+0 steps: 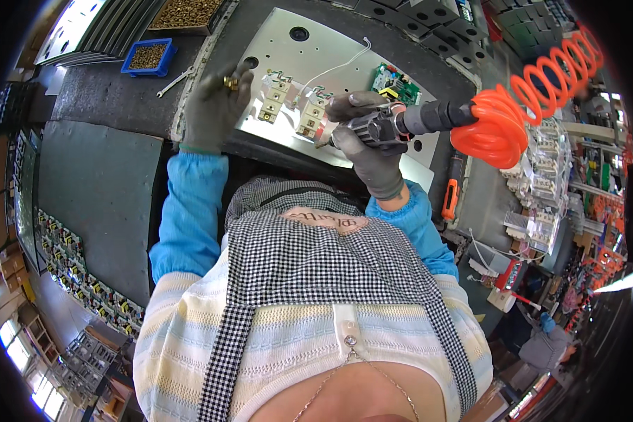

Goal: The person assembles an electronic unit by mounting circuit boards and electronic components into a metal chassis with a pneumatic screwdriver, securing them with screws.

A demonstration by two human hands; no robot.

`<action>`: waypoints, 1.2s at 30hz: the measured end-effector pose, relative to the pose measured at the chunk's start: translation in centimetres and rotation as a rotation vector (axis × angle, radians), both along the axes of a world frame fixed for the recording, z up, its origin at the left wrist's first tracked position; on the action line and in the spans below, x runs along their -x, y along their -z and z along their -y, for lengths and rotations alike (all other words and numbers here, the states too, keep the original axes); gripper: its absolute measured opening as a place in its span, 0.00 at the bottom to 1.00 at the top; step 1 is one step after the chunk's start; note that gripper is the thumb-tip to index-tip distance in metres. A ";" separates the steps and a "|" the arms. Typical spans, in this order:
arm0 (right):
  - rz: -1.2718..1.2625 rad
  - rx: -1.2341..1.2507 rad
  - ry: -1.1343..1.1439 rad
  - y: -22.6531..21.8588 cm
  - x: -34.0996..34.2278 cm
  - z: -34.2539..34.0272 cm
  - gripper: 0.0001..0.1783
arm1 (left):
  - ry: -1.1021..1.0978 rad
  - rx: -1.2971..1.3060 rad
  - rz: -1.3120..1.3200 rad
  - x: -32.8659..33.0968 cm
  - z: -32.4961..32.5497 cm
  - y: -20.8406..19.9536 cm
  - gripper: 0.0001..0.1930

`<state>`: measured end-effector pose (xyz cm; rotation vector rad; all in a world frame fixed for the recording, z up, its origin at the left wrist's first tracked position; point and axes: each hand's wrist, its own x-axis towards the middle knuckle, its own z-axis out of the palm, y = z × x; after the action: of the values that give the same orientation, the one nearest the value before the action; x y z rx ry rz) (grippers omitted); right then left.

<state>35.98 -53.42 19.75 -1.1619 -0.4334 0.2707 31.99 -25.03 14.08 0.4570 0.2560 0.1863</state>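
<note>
My left hand, in a grey glove, is raised at the left edge of a pale metal plate. Its fingers pinch a few small brass screws. In my right hand, also gloved, is an air screwdriver; its tip points left and down, close to the lower end of a terminal module. A second such module lies to its left on the plate. Both carry brass-coloured terminals. A white wire loops behind them, and a green circuit board sits at the plate's right.
An orange coiled air hose runs from the tool to the upper right. Left of the plate are a blue tray of brass screws, a wrench and a larger screw bin. An orange-handled tool lies at the right.
</note>
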 end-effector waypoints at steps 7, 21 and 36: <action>0.097 0.018 -0.121 -0.4 -0.5 0.2 0.25 | 0.254 0.098 -0.333 7.4 7.7 3.1 0.16; 0.039 -0.283 0.205 -3.9 -2.9 2.4 0.22 | 0.310 0.165 -0.409 4.8 13.4 1.8 0.15; -0.196 -0.285 0.457 -3.5 -3.7 1.1 0.21 | 0.524 -0.266 -0.534 1.5 11.9 0.4 0.24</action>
<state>39.71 -54.50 23.30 -0.9136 -0.0244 -0.0751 30.47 -36.92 13.68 0.8193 0.6265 -0.4274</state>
